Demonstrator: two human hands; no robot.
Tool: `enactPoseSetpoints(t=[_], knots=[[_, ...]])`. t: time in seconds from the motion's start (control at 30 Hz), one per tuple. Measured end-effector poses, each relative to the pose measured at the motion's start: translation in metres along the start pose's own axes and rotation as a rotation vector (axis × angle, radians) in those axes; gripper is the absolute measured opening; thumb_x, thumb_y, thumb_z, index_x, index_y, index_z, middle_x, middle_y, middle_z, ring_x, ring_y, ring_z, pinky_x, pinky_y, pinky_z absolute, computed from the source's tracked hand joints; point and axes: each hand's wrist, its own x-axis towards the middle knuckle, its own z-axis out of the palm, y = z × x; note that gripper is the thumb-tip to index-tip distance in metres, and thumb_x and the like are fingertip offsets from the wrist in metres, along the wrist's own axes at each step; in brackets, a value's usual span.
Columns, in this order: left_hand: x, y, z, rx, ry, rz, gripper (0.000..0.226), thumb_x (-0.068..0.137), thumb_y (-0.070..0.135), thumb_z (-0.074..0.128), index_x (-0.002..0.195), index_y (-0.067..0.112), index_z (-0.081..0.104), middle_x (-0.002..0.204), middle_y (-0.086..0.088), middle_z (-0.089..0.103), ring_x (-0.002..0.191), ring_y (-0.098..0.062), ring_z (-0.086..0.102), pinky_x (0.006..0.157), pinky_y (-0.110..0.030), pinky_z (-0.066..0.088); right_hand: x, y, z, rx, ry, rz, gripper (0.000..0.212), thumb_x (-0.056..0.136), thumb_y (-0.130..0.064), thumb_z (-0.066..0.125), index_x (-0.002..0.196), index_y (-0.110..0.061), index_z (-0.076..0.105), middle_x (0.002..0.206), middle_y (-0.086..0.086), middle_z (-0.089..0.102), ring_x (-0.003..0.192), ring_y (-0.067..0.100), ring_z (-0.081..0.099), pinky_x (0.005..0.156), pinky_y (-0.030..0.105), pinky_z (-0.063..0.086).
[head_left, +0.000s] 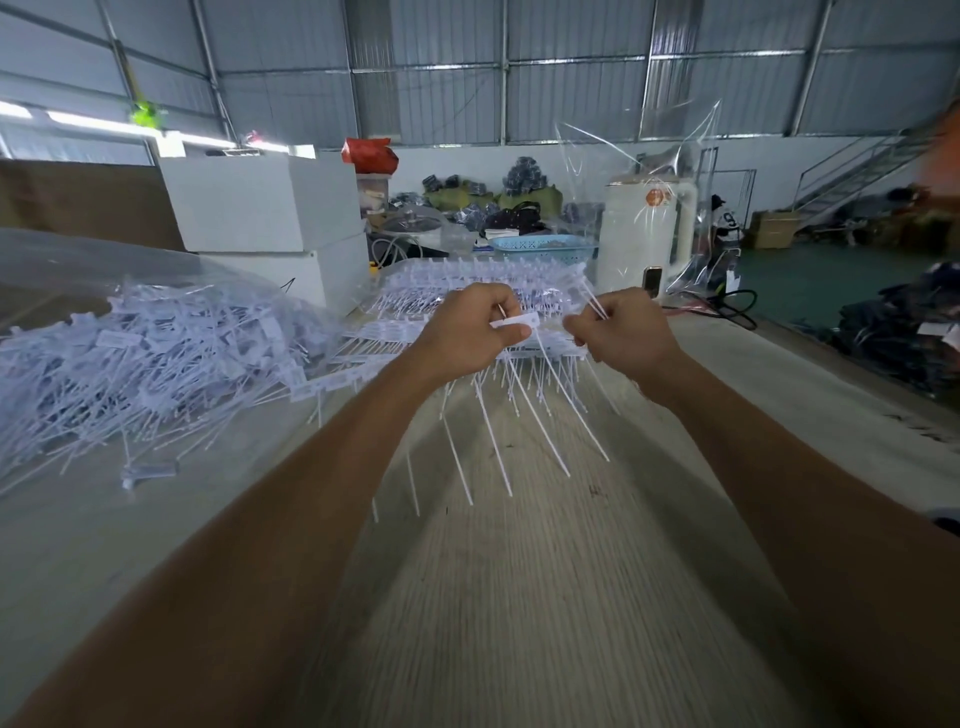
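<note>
Where the hands meet: above the middle of the pale wooden surface (519, 597), with both bare forearms stretched forward; the two hands are close together but apart.
Left hand (470, 327): fingers curled in, thumb and forefinger pinching a flat white tag (511, 323) that sticks out toward the other hand.
Right hand (621, 332): fingers curled, pinching thin white straps (597, 307) whose ends poke up past the knuckles.
Hanging ties (524, 410): a fan of long white tails drops from under both hands and spreads down toward the camera; whether the tips touch the surface cannot be told.
Laid rows (467, 278): more white tagged ties lie in neat rows on the surface just behind the hands.
Loose heap (145, 358): a large tangled pile of the same ties lies on the left of the surface, with clear plastic sheeting (62, 260) bulging behind it.
White boxes (260, 202): two, stacked, behind the heap.
Blue basket (543, 247): beyond the laid rows, only its upper part showing.
White jug (644, 228): an upright appliance with a handle, wrapped in clear film, behind the right hand.
Black cable (740, 306): looped at the right edge of the surface, near the jug.
</note>
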Motion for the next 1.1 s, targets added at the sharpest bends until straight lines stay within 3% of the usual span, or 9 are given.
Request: enactPoseSetpoints(t=[0.17, 0.3, 0.43, 0.6, 0.73, 0.87, 0.97, 1.1], knots=[[0.001, 0.003, 0.002, 0.018, 0.018, 0.040, 0.011, 0.093, 0.027, 0.070, 0.096, 0.016, 0.069, 0.090, -0.008, 0.070, 0.086, -0.024, 0.065, 0.076, -0.035, 0.049, -0.005, -0.001, 0.000, 0.115, -0.052, 0.032, 0.035, 0.099, -0.022, 0.061, 0.067, -0.006, 0.064, 0.042, -0.004, 0.054, 0.034, 0.003, 0.045, 0.039, 0.016, 0.036], [0.000, 0.003, 0.001, -0.003, -0.031, 0.027, 0.014, 0.100, 0.018, 0.060, 0.110, 0.014, 0.069, 0.094, -0.007, 0.070, 0.081, -0.018, 0.063, 0.072, -0.026, 0.044, -0.004, -0.003, 0.000, 0.267, -0.130, 0.148, 0.035, 0.107, -0.031, 0.042, 0.079, -0.012, 0.048, 0.055, 0.006, 0.060, 0.039, 0.011, 0.045, 0.044, 0.020, 0.032], [0.000, 0.003, 0.001, -0.039, -0.060, 0.001, 0.022, 0.102, 0.009, 0.054, 0.117, 0.007, 0.070, 0.098, -0.010, 0.072, 0.073, -0.014, 0.062, 0.063, -0.020, 0.047, -0.010, -0.003, 0.003, 0.346, -0.183, 0.182, 0.031, 0.109, -0.034, 0.036, 0.087, -0.013, 0.045, 0.059, 0.008, 0.060, 0.037, 0.016, 0.046, 0.040, 0.019, 0.033], [0.002, 0.000, 0.003, -0.063, -0.069, -0.001, 0.024, 0.102, 0.007, 0.053, 0.117, 0.011, 0.072, 0.109, -0.006, 0.070, 0.071, -0.005, 0.063, 0.063, -0.021, 0.048, -0.007, -0.002, 0.006, 0.287, -0.146, 0.135, 0.033, 0.106, -0.040, 0.045, 0.089, -0.016, 0.062, 0.060, -0.001, 0.045, 0.047, 0.009, 0.034, 0.043, 0.020, 0.026], [0.001, -0.002, 0.002, -0.122, -0.023, 0.011, 0.019, 0.098, 0.008, 0.061, 0.110, 0.014, 0.074, 0.100, -0.006, 0.073, 0.061, 0.003, 0.061, 0.062, -0.014, 0.049, -0.004, -0.004, 0.002, 0.321, -0.217, 0.209, 0.031, 0.100, -0.042, 0.059, 0.087, -0.016, 0.069, 0.059, -0.008, 0.044, 0.052, 0.008, 0.034, 0.047, 0.022, 0.027], [0.000, -0.002, -0.003, -0.234, 0.021, -0.003, 0.016, 0.092, 0.007, 0.070, 0.106, 0.013, 0.073, 0.089, -0.015, 0.074, 0.070, -0.009, 0.066, 0.069, -0.023, 0.055, -0.006, -0.002, 0.002, 0.346, -0.321, 0.231, 0.033, 0.095, -0.044, 0.067, 0.090, -0.012, 0.073, 0.055, -0.010, 0.039, 0.046, 0.006, 0.032, 0.043, 0.020, 0.025], [0.000, -0.002, -0.004, -0.300, 0.040, -0.005, 0.017, 0.089, 0.006, 0.073, 0.105, 0.011, 0.072, 0.084, -0.012, 0.075, 0.066, -0.006, 0.066, 0.060, -0.014, 0.048, -0.008, -0.001, 0.002, 0.351, -0.404, 0.241, 0.033, 0.094, -0.042, 0.068, 0.088, -0.010, 0.072, 0.053, -0.011, 0.035, 0.045, 0.006, 0.028, 0.043, 0.021, 0.022], [0.001, -0.002, -0.001, -0.292, 0.048, -0.036, 0.011, 0.091, 0.018, 0.073, 0.102, 0.014, 0.072, 0.086, -0.009, 0.075, 0.074, -0.010, 0.068, 0.067, -0.022, 0.052, -0.008, -0.001, -0.005, 0.592, -0.500, 0.219, 0.026, 0.099, -0.032, 0.063, 0.078, -0.016, 0.058, 0.056, -0.008, 0.026, 0.049, 0.009, 0.019, 0.040, 0.020, 0.019]])
